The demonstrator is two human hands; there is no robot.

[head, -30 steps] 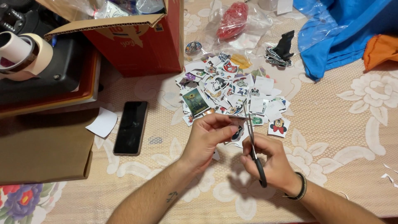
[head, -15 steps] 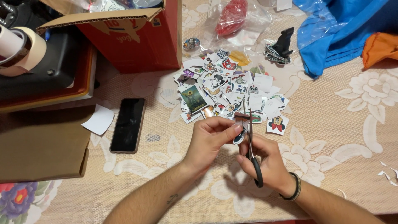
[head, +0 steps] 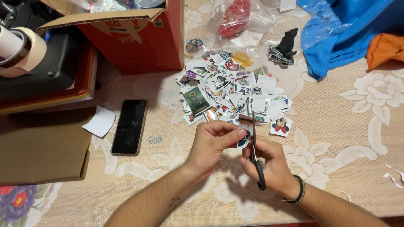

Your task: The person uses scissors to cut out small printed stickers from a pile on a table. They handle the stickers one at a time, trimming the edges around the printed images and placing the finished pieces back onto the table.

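Observation:
My left hand pinches a small printed sticker between thumb and fingers, just above the lace-covered table. My right hand grips black-handled scissors, blades pointing away from me and closing on the sticker's edge. Directly beyond both hands lies a loose pile of cut-out stickers, several showing cartoon figures, one a larger green card.
A black phone lies left of my hands beside a white paper scrap. A red cardboard box stands at the back left, tape rolls farther left. Blue cloth and a plastic bag with red contents lie behind.
Both hands have stayed in place over the table; the scissors have worked slightly along the sticker and the left hand has turned it a little.

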